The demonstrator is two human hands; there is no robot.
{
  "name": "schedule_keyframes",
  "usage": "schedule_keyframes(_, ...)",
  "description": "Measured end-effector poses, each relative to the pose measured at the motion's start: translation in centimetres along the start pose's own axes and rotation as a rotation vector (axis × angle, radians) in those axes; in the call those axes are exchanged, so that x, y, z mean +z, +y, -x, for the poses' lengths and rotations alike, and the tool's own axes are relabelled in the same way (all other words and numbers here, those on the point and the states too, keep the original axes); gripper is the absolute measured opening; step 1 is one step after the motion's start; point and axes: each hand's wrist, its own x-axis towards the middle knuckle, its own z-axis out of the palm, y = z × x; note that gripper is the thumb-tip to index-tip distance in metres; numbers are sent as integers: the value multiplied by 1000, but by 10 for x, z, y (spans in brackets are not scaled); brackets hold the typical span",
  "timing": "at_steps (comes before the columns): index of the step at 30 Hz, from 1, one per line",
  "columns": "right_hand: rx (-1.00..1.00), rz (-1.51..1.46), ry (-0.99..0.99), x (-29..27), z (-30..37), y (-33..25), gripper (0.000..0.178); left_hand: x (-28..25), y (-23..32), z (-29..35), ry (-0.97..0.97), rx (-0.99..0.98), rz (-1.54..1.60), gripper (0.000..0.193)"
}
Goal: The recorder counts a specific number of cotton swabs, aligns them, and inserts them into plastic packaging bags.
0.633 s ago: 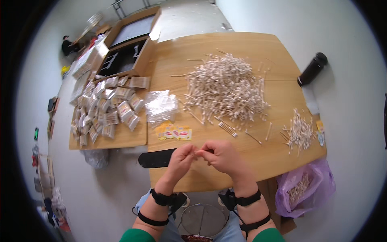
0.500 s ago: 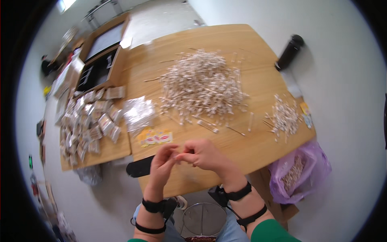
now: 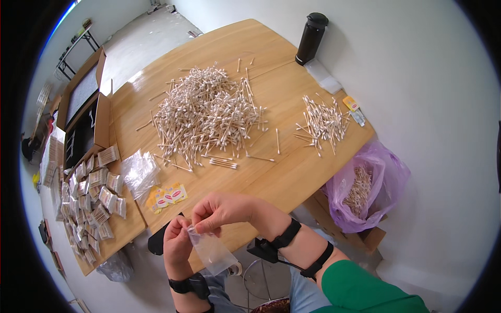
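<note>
A small clear plastic bag (image 3: 213, 254) hangs between my hands over the table's near edge. My left hand (image 3: 178, 241) is closed, pinching the bag's top edge at its left. Beside it my right hand (image 3: 222, 213) grips the same edge between thumb and fingers. No contents show in the bag. Just beyond my hands lie yellow-and-white printed cards (image 3: 168, 197) and a stack of clear bags (image 3: 141, 175). A large heap of cotton swabs (image 3: 206, 112) covers the middle of the table, with several loose swabs (image 3: 223, 163) at its near side.
A smaller swab pile (image 3: 324, 124) lies at the right, near a black bottle (image 3: 312, 39). A purple bag (image 3: 342, 211) with swabs hangs beside the right edge. Filled swab packets (image 3: 99, 188) and an open cardboard box (image 3: 102, 125) occupy the left.
The view has shifted, so the table appears further left. The clear bag now shows plainly, hanging below my hands; earlier it was barely visible. Both hands stay close together.
</note>
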Motion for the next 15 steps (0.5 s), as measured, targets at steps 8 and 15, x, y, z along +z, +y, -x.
schedule_keyframes(8,-218,-41,-280,23,0,3,16,8,3,15,17,-101,-137,16)
schedule_keyframes(15,52,96,-235,80,55,35,37,19,-2,102,50,-330,-80,33)
